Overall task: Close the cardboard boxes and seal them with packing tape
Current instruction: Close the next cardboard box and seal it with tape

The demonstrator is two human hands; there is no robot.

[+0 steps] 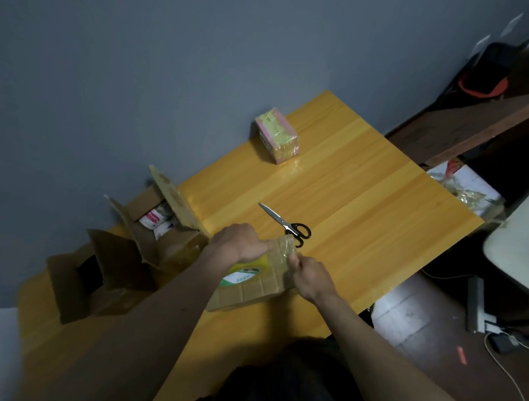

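A person's two bare hands work on a small cardboard box (pixel 262 281) at the near edge of a yellow wooden table (pixel 366 201) set against a grey-blue wall (pixel 141 66). The left hand (pixel 238 242) lies over the box's top, fingers curled down onto it, above a yellow-and-green printed face. The right hand (pixel 311 278) pinches at glossy clear tape (pixel 286 249) on the box's far end; what exactly the fingertips hold is unclear. Black-handled scissors (pixel 286 225) lie closed on the table just beyond the fingers, blades pointing away. Farther off stands a pink-and-yellow wrapped box (pixel 277 135). Left of the left hand, two open cartons (pixel 148 233) stand with flaps up, the farther one showing packets inside. Right of the table are a dark shelf (pixel 481 121), a pale chair (pixel 523 237) and floor cables (pixel 507 374).
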